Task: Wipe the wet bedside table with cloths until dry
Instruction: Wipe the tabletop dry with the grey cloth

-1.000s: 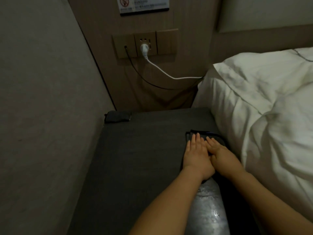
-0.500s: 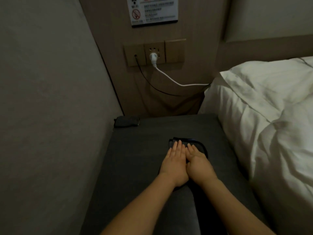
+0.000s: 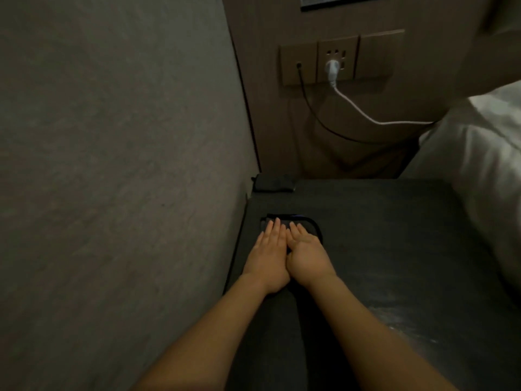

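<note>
Pressing side by side, the left hand (image 3: 267, 258) and the right hand (image 3: 306, 256) lie flat on a dark cloth (image 3: 310, 225) with fingers straight and released, gripping nothing. The two hands touch along their inner edges. The cloth sits on the dark bedside table (image 3: 394, 235), near its left edge and toward the far half of the top; only its far rim and right corner show beyond the fingertips. A wet sheen (image 3: 406, 317) glistens on the tabletop at the near right, well apart from the cloth. A second dark folded cloth (image 3: 273, 183) lies in the far left corner of the table, against the grey wall (image 3: 112, 165). Behind the table, a wall socket panel (image 3: 338, 59) holds a white plug (image 3: 332, 70) with a white cable and a thin black cable trailing right toward the white bedding (image 3: 479, 165), which borders the table's right side.
</note>
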The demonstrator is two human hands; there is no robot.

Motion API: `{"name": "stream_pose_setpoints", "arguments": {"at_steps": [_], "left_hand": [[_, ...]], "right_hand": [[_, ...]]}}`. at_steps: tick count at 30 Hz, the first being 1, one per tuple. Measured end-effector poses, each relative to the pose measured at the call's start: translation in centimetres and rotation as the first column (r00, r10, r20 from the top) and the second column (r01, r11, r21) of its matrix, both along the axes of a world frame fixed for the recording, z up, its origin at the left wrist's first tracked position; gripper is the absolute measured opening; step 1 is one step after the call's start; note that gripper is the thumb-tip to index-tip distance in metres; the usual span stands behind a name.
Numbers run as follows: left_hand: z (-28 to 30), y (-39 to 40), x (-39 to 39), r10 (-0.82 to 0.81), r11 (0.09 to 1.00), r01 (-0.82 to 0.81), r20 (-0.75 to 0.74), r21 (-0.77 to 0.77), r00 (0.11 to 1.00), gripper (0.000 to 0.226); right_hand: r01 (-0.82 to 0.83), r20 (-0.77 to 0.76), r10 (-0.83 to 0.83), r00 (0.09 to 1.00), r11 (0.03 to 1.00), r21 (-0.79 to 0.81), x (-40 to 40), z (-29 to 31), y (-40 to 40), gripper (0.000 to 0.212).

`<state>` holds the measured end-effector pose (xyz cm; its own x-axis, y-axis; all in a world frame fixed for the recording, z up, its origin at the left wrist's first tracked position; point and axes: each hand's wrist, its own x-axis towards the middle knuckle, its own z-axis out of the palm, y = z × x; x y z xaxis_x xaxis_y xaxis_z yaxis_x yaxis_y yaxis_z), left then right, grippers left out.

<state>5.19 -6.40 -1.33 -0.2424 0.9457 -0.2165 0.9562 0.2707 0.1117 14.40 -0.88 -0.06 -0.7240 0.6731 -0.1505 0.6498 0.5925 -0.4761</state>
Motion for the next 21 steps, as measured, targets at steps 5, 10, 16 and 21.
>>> {"name": "stream_pose_setpoints", "arguments": {"at_steps": [5, 10, 16, 21], "left_hand": [[-0.2, -2.9, -2.5, 0.059, 0.998, -0.059, -0.013, -0.005, 0.998, 0.078], [0.3, -5.9, -2.4, 0.1, 0.995, -0.1, -0.004, -0.029, 0.995, 0.076], [0.9, -5.9, 1.4, 0.127, 0.991, -0.127, 0.002, -0.043, 0.992, 0.071], [0.8, -2.9, 6.6, 0.064, 0.998, -0.064, 0.029, -0.023, 0.997, 0.068]], "right_hand": [[-0.06, -0.021, 0.06, 0.998, 0.998, 0.006, -2.6, -0.3, -2.5, 0.059], [-0.144, -0.007, 0.144, 0.989, 0.989, 0.024, -2.6, -0.4, -4.9, 0.059], [-0.2, 0.014, 0.2, 0.98, 0.98, 0.008, 1.0, -0.1, -4.3, 0.058], [-0.124, 0.028, 0.124, 0.992, 0.992, 0.016, 6.7, -0.3, -1.9, 0.059]]}}
